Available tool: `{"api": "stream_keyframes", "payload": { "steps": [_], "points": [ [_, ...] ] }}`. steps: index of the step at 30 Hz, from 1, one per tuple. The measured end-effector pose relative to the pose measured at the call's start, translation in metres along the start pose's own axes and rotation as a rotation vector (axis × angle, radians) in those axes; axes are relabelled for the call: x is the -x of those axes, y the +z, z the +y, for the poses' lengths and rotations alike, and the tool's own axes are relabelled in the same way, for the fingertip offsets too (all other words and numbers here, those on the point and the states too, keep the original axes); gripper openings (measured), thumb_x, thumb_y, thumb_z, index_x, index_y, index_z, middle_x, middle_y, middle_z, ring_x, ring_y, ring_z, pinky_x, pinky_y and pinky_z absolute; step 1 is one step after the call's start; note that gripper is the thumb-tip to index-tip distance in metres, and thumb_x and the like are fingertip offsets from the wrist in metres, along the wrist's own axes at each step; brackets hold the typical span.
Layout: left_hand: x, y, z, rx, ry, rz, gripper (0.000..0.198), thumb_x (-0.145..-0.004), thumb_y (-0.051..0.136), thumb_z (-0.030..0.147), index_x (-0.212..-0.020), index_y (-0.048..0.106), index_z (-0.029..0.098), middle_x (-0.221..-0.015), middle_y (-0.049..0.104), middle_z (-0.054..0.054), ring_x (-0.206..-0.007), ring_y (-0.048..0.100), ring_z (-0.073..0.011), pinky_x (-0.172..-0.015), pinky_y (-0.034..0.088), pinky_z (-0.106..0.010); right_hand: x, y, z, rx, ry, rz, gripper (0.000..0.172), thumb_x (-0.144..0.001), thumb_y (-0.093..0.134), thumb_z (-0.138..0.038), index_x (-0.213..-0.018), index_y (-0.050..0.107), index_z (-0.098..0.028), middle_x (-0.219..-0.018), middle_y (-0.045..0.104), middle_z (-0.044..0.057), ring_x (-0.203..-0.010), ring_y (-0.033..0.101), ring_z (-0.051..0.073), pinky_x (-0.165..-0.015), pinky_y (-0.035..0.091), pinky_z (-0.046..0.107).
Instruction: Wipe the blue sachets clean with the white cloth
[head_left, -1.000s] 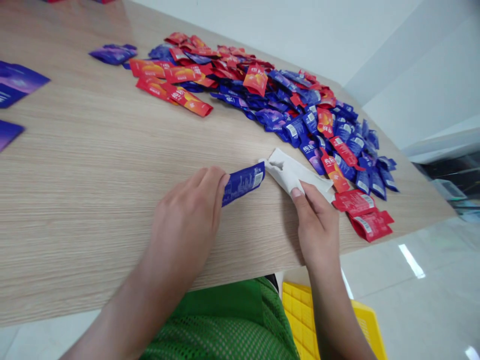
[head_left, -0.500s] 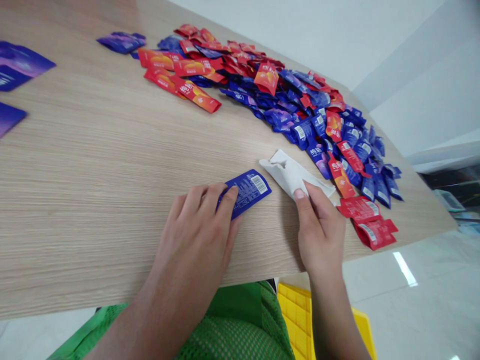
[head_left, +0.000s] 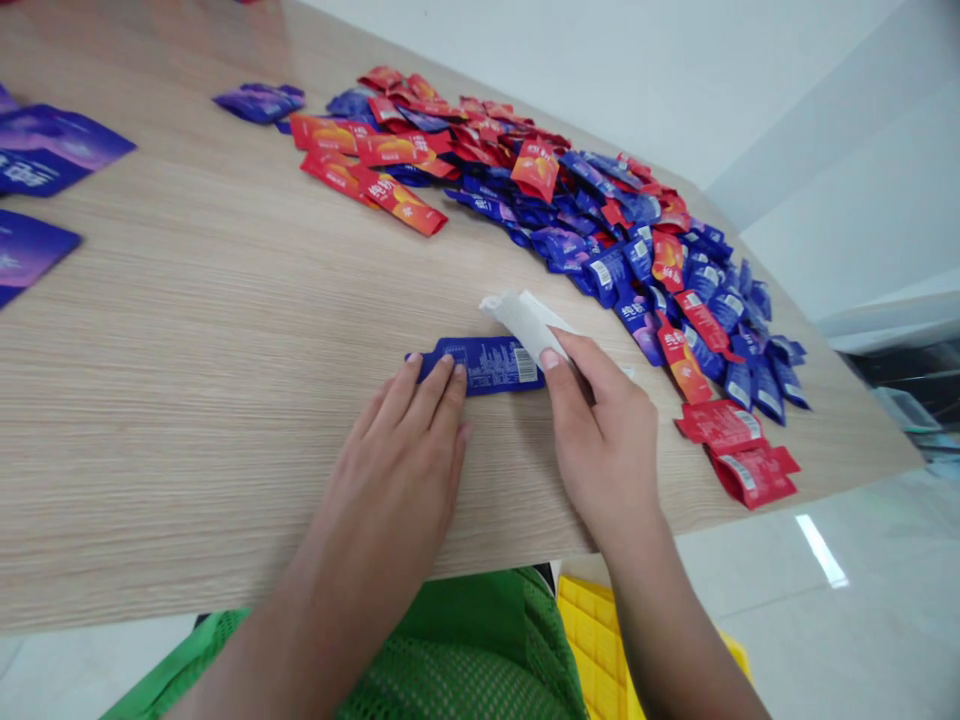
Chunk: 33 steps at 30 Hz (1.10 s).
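A blue pouch (head_left: pixel 491 366) lies flat on the wooden table, its barcode end to the right. The fingertips of my left hand (head_left: pixel 409 440) rest on the pouch's left end, pressing it from above, with the fingers lying flat and side by side. Pinched between the thumb and fingers of my right hand (head_left: pixel 600 420) is a folded white cloth (head_left: pixel 529 322), which touches or hangs just over the barcode end; the exact contact is hidden.
A long heap of red and blue pouches (head_left: pixel 570 210) curves along the table's back and right. Two red pouches (head_left: pixel 754 470) lie near the right front edge. Larger purple pouches (head_left: pixel 64 150) are at the far left. A yellow crate (head_left: pixel 592 630) stands below the table (head_left: pixel 225 400).
My right hand has moved left with the cloth, up to the blue pouch. The pouch has turned to lie nearly level, and more of its left end shows under my left fingers.
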<state>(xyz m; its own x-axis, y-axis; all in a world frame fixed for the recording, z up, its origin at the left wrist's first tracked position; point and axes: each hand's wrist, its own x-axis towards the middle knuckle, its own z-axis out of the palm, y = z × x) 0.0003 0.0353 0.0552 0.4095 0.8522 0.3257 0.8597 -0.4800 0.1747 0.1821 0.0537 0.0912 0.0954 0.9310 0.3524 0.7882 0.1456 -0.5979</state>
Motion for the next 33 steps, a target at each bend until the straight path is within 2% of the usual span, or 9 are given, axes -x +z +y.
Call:
{"api": "stream_keyframes", "payload": {
  "steps": [8, 12, 15, 17, 21, 24, 29, 33],
  "points": [
    [-0.028, 0.001, -0.004, -0.06, -0.103, -0.075, 0.056, -0.101, 0.039, 0.011, -0.156, 0.046, 0.005, -0.16, 0.055, -0.02, -0.143, 0.055, -0.0367, -0.115, 0.05, -0.056, -0.018, 0.007, -0.008, 0.059, -0.076, -0.06, 0.035, -0.108, 0.047, -0.028, -0.129, 0.075, -0.025, -0.126, 0.08, 0.005, -0.114, 0.075, 0.028, -0.102, 0.056, 0.042],
    [-0.029, 0.005, -0.004, -0.055, -0.101, -0.06, 0.054, -0.1, 0.04, 0.011, -0.153, 0.048, 0.001, -0.158, 0.056, -0.023, -0.142, 0.055, -0.0364, -0.116, 0.049, -0.053, -0.026, 0.018, -0.015, 0.041, -0.168, -0.082, 0.036, -0.108, 0.046, -0.024, -0.131, 0.073, -0.022, -0.131, 0.078, 0.006, -0.12, 0.073, 0.026, -0.105, 0.055, 0.039],
    [-0.026, 0.005, -0.006, -0.051, -0.14, -0.019, 0.05, -0.102, 0.041, 0.014, -0.148, 0.052, -0.001, -0.156, 0.057, -0.024, -0.142, 0.055, -0.0351, -0.117, 0.048, -0.051, -0.03, 0.031, -0.014, 0.065, -0.243, -0.185, 0.035, -0.108, 0.045, -0.022, -0.13, 0.073, -0.022, -0.126, 0.079, 0.008, -0.117, 0.073, 0.026, -0.106, 0.055, 0.042],
    [-0.025, 0.004, -0.007, -0.058, -0.13, -0.006, 0.045, -0.103, 0.041, 0.018, -0.141, 0.058, 0.002, -0.15, 0.062, -0.023, -0.138, 0.058, -0.0352, -0.114, 0.05, -0.052, -0.03, 0.039, -0.011, 0.117, -0.293, -0.245, 0.035, -0.108, 0.046, -0.022, -0.13, 0.073, -0.021, -0.131, 0.077, 0.011, -0.125, 0.069, 0.028, -0.111, 0.052, 0.046],
    [-0.028, 0.0, -0.009, -0.067, -0.069, -0.026, 0.038, -0.1, 0.043, 0.017, -0.127, 0.068, 0.005, -0.133, 0.072, -0.022, -0.125, 0.065, -0.0357, -0.108, 0.053, -0.052, -0.03, 0.052, -0.006, 0.215, -0.368, -0.297, 0.039, -0.11, 0.046, -0.025, -0.141, 0.067, -0.017, -0.153, 0.063, 0.014, -0.151, 0.05, 0.031, -0.125, 0.039, 0.052],
    [-0.028, 0.001, -0.008, -0.081, -0.065, -0.03, 0.041, -0.098, 0.043, 0.014, -0.13, 0.066, 0.001, -0.135, 0.071, -0.024, -0.126, 0.064, -0.0372, -0.107, 0.053, -0.052, -0.032, 0.057, -0.003, 0.208, -0.407, -0.335, 0.042, -0.111, 0.041, -0.023, -0.146, 0.064, -0.018, -0.156, 0.061, 0.012, -0.153, 0.048, 0.027, -0.128, 0.037, 0.048],
    [-0.02, 0.008, -0.005, -0.137, -0.118, -0.004, 0.053, -0.097, 0.043, 0.01, -0.147, 0.05, -0.006, -0.155, 0.058, -0.028, -0.142, 0.056, -0.0367, -0.117, 0.048, -0.051, -0.038, 0.048, 0.018, 0.287, -0.366, -0.256, 0.043, -0.111, 0.042, -0.022, -0.147, 0.064, -0.011, -0.153, 0.064, 0.017, -0.148, 0.054, 0.03, -0.126, 0.039, 0.049],
    [-0.021, 0.009, -0.005, -0.122, -0.122, -0.021, 0.052, -0.098, 0.043, 0.01, -0.147, 0.05, -0.006, -0.154, 0.059, -0.027, -0.142, 0.057, -0.0358, -0.117, 0.048, -0.05, -0.042, 0.036, 0.037, 0.381, -0.252, -0.14, 0.043, -0.109, 0.042, -0.021, -0.143, 0.066, -0.007, -0.146, 0.068, 0.023, -0.14, 0.061, 0.035, -0.12, 0.044, 0.056]
  ]
}}
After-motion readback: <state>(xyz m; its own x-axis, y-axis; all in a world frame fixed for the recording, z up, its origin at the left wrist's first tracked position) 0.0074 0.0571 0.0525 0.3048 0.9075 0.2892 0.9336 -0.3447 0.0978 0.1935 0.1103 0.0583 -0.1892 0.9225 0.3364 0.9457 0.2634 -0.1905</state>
